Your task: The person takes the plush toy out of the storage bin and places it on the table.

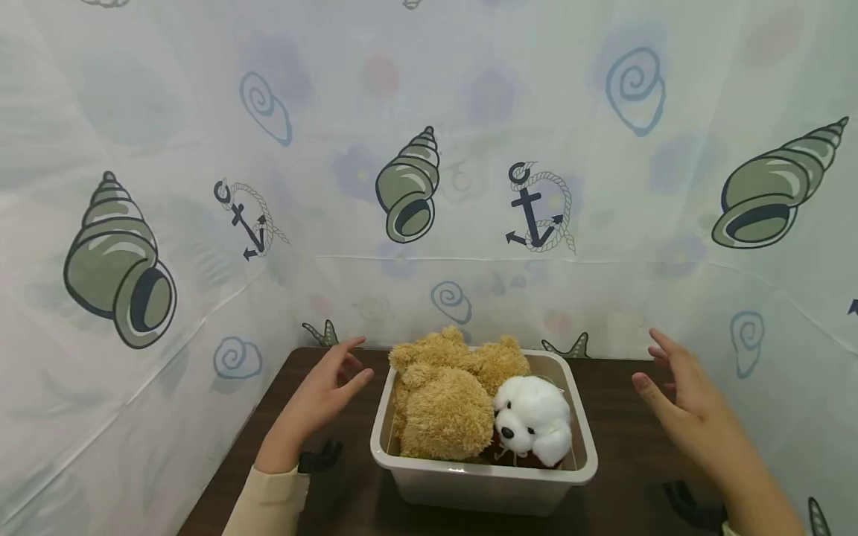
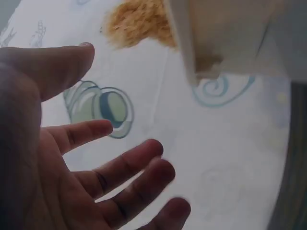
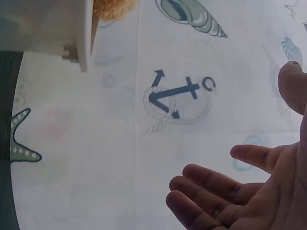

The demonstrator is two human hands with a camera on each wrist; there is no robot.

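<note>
A white plastic bin (image 1: 482, 484) stands on the dark table, filled with plush toys. Fluffy tan plush toys (image 1: 447, 413) fill its left and back parts. At the bin's right front sits a white plush dog (image 1: 536, 417), its face turned up. My left hand (image 1: 325, 394) hovers to the left of the bin, fingers spread and holding nothing. On the other side, my right hand (image 1: 690, 406) is held apart from the bin, thumb and fingers spread, also bare. Both wrist views show the relaxed fingers (image 2: 139, 163) with the bin's side (image 3: 43, 24) some distance away.
The dark wooden tabletop (image 1: 617, 447) extends on both sides of the bin. A white curtain (image 1: 469, 97) printed with shells, anchors and starfish hangs behind the table and along its sides. Dark straps (image 1: 320, 455) are on the wrists.
</note>
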